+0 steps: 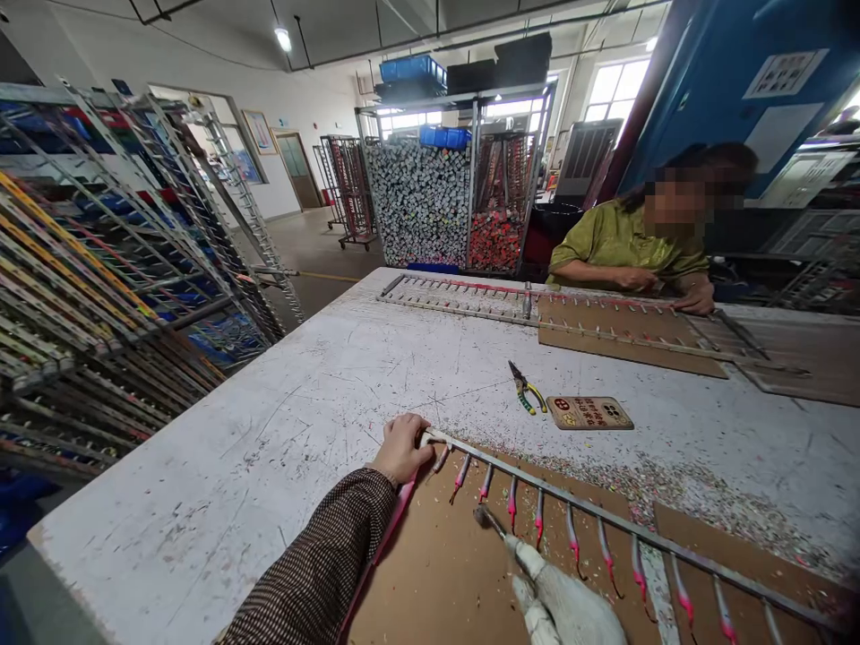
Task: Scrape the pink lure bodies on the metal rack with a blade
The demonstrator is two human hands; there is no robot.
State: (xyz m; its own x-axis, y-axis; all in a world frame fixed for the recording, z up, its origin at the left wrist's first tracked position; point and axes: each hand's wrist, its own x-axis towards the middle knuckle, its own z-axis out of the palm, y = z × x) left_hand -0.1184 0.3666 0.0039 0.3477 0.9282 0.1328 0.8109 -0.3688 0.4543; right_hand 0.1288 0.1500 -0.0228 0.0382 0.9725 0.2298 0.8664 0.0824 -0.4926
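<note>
My left hand (pixel 401 446), bare, is closed around the far left end of a long metal bar (pixel 564 494). A row of small fishing-lure-like pieces (pixel 538 518), silver-grey with pink ends and dark thin tips, hangs along this bar over brown cardboard (pixel 430 582). My right hand (pixel 568 596), in a whitish glove, grips a slim hand tool (pixel 493 521) with a dark rounded metal head. The tool's head is just below the third piece from the left, apart from it as far as I can tell. The tool's handle is hidden in the glove.
Yellow-and-green-handled pliers (pixel 525 389) and a phone-shaped patterned case (pixel 589 413) lie beyond the bar. Coloured flakes (pixel 699 493) cover the white table (pixel 269 430). Opposite, a person in green (pixel 614 233) handles another rack (pixel 463 300). Racks (pixel 134 269) stand left.
</note>
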